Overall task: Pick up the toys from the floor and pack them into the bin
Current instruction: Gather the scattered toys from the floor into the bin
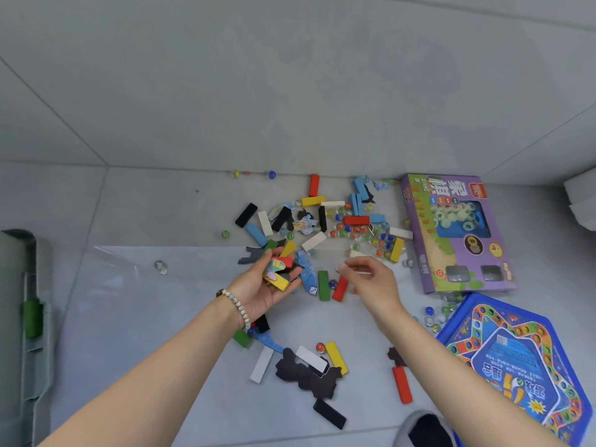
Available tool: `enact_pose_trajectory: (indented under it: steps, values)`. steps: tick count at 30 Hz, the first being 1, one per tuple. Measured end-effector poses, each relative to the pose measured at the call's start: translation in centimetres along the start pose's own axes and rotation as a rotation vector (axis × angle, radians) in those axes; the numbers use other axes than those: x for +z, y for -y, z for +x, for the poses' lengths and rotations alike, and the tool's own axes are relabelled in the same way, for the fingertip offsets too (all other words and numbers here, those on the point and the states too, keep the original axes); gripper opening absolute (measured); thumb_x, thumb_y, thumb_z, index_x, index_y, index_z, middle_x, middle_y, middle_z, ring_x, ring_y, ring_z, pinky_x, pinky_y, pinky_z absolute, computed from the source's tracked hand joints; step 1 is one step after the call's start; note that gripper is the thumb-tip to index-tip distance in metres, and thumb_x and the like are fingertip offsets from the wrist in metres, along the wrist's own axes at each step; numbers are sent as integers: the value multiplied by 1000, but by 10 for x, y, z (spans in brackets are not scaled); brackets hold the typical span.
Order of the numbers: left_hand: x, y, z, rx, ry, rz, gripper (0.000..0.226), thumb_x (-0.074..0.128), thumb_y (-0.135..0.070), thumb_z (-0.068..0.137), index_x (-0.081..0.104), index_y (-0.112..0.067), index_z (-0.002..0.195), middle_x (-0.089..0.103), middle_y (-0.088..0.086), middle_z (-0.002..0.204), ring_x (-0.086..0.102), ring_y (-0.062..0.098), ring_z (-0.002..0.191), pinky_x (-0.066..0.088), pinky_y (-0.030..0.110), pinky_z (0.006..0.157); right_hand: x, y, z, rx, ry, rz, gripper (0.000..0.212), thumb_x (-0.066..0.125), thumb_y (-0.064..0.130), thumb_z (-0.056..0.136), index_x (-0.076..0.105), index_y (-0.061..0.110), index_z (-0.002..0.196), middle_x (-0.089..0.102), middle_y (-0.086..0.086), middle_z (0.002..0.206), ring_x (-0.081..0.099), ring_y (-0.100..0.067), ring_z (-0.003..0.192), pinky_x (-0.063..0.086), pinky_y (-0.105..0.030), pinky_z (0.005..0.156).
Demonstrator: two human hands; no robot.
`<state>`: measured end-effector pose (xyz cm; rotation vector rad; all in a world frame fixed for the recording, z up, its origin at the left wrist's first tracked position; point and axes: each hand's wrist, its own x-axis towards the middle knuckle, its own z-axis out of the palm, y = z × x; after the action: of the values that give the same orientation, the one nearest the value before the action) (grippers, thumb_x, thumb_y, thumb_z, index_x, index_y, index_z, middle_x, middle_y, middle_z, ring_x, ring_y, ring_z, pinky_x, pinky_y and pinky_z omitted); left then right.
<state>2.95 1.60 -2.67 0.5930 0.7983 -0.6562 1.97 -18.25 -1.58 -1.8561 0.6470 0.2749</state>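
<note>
1. The floor (pixel 161 204) is covered with toys over a wide patch. The picking-up step is judged to be in hand, and most of the job looks not yet done.
2. A grey-green tub (pixel 29 350) is seen at the left edge, well apart from the toys. It is guessed to be the bin, but only its side is shown and nothing inside it can be seen.
3. A blue game box (pixel 522 366) and a purple game box (pixel 458 233) are laid flat on the right, near each other.
4. The blocks (pixel 313 201) are scattered in a loose heap by the wall and nearer the person. They are long, flat-sided and painted red, yellow, blue, green, black and white. Flat black puzzle pieces (pixel 303 375) are mixed in with them.
5. The left hand (pixel 267 291) is turned palm up, with its fingers curled round a handful of toys (pixel 279 283). A yellow block, a red block and a bright puzzle piece are held in it. The hand looks nearly full, so a trip to the tub is judged to be needed soon.
6. The right hand (pixel 374 282) is held over the heap. A small thing (pixel 338 269) is pinched between thumb and first finger, but it is too small to tell what it is. The other fingers are loosely spread. It is likely to be dropped into the left palm next.
7. Marbles (pixel 342 229) and a white die (pixel 312 290) are the littlest toys. The marbles are round, so care will be needed or they may roll away.
</note>
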Motion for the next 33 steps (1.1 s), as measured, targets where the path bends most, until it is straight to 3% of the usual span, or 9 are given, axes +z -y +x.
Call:
enact_pose_trajectory:
  steps: [4, 9, 14, 17, 24, 29, 33]
  values:
    - [-7, 3, 0, -2, -27, 126, 23, 45, -29, 97, 62, -15, 102, 65, 14, 107, 71, 25, 79, 60, 39, 66, -12, -31, 2, 129, -14, -15, 24, 76, 19, 78, 65, 9, 97, 64, -5, 86, 56, -13, 72, 48, -20, 52]
    - [-14, 12, 1, -30, -48, 199, 22, 44, -31, 97, 60, -16, 103, 67, 10, 105, 67, 26, 90, 56, 40, 71, -1, -43, 13, 122, -79, -48, 33, 83, 21, 69, 63, 15, 95, 60, 0, 79, 56, -18, 72, 52, -35, 70]
    - [-17, 16, 1, -65, -45, 235, 23, 44, -32, 97, 61, -17, 104, 68, 9, 103, 65, 27, 93, 55, 41, 72, 6, -42, 10, 13, 36, -153, 53, 85, 19, 66, 59, 20, 113, 52, 6, 90, 49, -14, 73, 50, -29, 72]
    - [-18, 18, 2, -93, -29, 254, 26, 45, -33, 96, 60, -17, 110, 68, 8, 106, 66, 28, 93, 56, 42, 73, -4, -47, 7, -104, 114, -268, 61, 84, 17, 67, 55, 22, 120, 49, 2, 101, 48, -13, 71, 43, -13, 65]
    - [-17, 22, 3, -159, -7, 237, 38, 41, -45, 96, 61, -16, 110, 68, 7, 110, 66, 30, 94, 54, 47, 76, -7, -58, 2, -283, 81, -327, 53, 82, 14, 69, 60, 20, 117, 49, 3, 99, 46, -10, 66, 41, -6, 67]
    - [-13, 25, 3, -171, -20, 255, 38, 39, -44, 96, 62, -16, 109, 69, 7, 107, 64, 31, 98, 53, 47, 75, -17, -58, 1, -356, 136, -501, 54, 79, 23, 73, 56, 22, 122, 44, 7, 104, 45, -5, 70, 41, -17, 73]
    - [-9, 27, 2, -181, -2, 288, 40, 39, -46, 96, 61, -17, 112, 67, 8, 112, 64, 30, 98, 53, 47, 77, -14, -41, -5, -359, 87, -326, 53, 82, 28, 69, 59, 25, 117, 45, 10, 105, 47, -7, 78, 40, -16, 74]
